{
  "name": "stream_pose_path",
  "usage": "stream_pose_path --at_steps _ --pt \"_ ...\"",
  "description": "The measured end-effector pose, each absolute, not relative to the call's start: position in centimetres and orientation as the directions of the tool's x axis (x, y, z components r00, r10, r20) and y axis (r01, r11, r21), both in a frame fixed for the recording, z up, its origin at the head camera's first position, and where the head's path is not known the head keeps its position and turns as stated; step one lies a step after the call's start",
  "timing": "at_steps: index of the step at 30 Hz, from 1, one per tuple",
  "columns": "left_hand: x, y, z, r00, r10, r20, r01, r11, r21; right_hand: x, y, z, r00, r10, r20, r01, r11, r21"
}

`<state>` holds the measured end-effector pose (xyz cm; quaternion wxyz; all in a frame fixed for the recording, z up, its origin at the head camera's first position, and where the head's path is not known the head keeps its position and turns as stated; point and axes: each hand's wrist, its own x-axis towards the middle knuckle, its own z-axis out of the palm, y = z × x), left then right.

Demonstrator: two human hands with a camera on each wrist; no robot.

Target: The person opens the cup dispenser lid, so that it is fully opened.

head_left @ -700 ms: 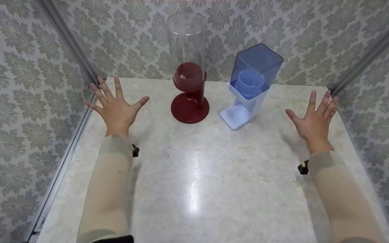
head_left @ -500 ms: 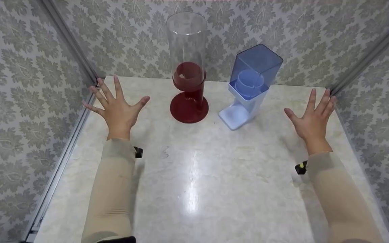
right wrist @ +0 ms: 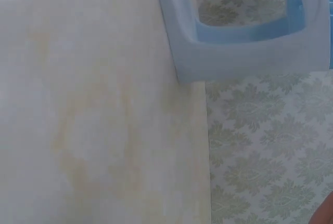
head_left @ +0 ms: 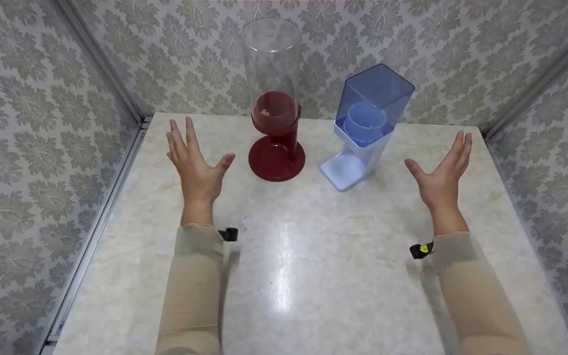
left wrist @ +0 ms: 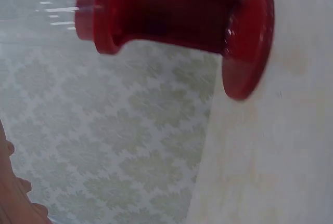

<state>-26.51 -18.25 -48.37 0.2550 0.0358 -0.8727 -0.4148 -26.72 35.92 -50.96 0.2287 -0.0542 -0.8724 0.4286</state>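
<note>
A red stand (head_left: pixel 278 160) with a tall clear cylinder (head_left: pixel 271 64) on top stands upright at the back of the table. To its right is a pale blue stand (head_left: pixel 345 170) topped by a see-through blue angular container (head_left: pixel 380 88). My left hand (head_left: pixel 197 172) is raised left of the red stand, thumb spread towards it and nothing held. On the other side my right hand (head_left: pixel 440 185) is held up right of the blue stand, its thumb pointing inward, also holding nothing. Only part of my left hand (left wrist: pixel 18 195) shows in the left wrist view.
The pale marbled table (head_left: pixel 338 286) carries both stands near its back edge. Patterned wall panels (head_left: pixel 200 59) close off the back and sides. Metal rails (head_left: pixel 99 212) run along the left side and up the corners.
Both hands have moved inward, the left to the right and the right to the left. Their spread fingers have drawn closer together and the hands have turned. The two stands have stayed put.
</note>
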Motion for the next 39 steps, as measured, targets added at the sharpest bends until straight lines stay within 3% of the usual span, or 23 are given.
stream_pose_path --at_steps 10,16,23,31,39 --pt "-24.6 -11.4 -48.2 -0.81 -0.205 0.549 0.485 0.29 0.825 -26.7 32.9 -51.2 -0.853 0.279 0.44 -0.262 0.501 -0.825" --pt "-26.0 -7.9 -51.1 -0.817 -0.1 0.567 0.563 0.074 0.823 -27.0 31.2 -51.3 -0.843 0.26 0.471 -0.326 0.45 -0.831" --pt "-25.2 -4.9 -49.3 -0.848 -0.041 0.529 0.525 0.079 0.847 -27.7 28.5 -51.2 -0.86 0.223 0.46 -0.375 0.337 -0.864" --pt "-27.1 -1.9 -49.5 -0.904 0.064 0.422 0.426 0.065 0.902 -28.8 26.6 -51.2 -0.885 0.213 0.414 -0.345 0.295 -0.891" --pt "-29.2 0.3 -48.8 -0.905 0.115 0.409 0.421 0.106 0.901 -29.8 25.3 -50.2 -0.903 0.213 0.373 -0.315 0.26 -0.913"
